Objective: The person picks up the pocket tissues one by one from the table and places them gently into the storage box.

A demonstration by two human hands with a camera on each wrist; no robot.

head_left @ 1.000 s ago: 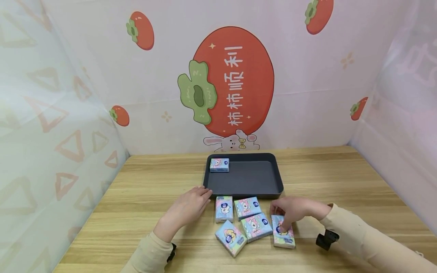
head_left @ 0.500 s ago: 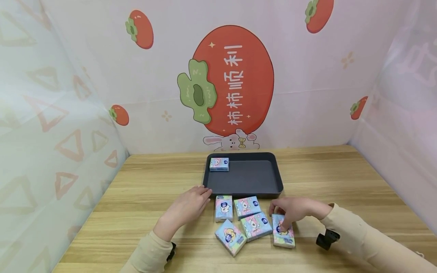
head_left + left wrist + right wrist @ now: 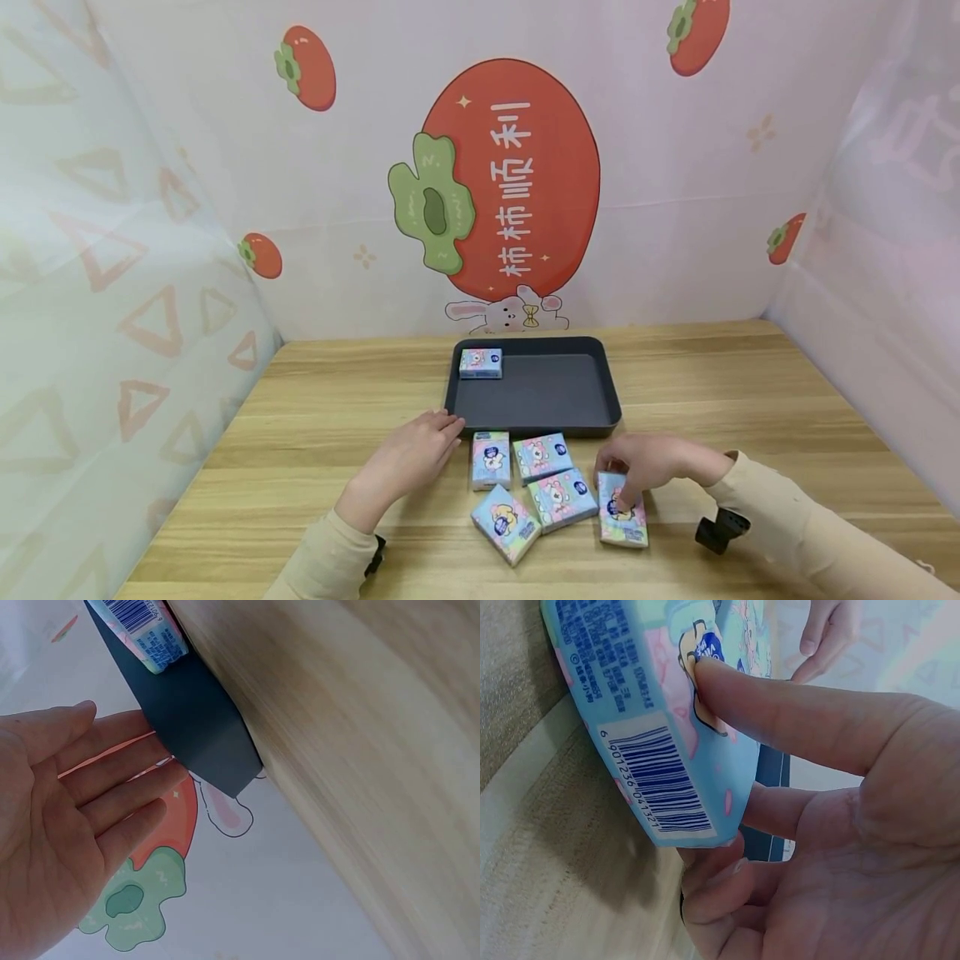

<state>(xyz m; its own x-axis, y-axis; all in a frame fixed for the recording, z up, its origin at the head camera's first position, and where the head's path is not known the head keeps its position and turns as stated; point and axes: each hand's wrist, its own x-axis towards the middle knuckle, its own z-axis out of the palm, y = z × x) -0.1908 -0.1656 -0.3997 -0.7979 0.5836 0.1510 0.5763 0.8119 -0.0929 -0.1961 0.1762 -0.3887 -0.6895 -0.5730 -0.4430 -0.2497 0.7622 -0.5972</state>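
My right hand (image 3: 652, 460) pinches a blue pocket tissue pack (image 3: 624, 525) on the table, right of the other packs. In the right wrist view the thumb presses on the printed face of this pack, and the other fingers curl at its far end; its barcode (image 3: 660, 780) faces the camera. My left hand (image 3: 412, 450) has its fingers extended, with the fingertips at the near left corner of the dark grey tray (image 3: 555, 392). In the left wrist view the fingers (image 3: 127, 761) meet the tray's outer wall, and the palm is bare.
One tissue pack (image 3: 481, 363) lies in the tray's far left corner. Between my hands are several more: an upright bunny pack (image 3: 491, 461), two slanted bear packs, the nearer bear pack (image 3: 564, 500) among them, and a turned yellow-character pack (image 3: 506, 525). A printed cloth backdrop (image 3: 675, 208) encloses the wooden table.
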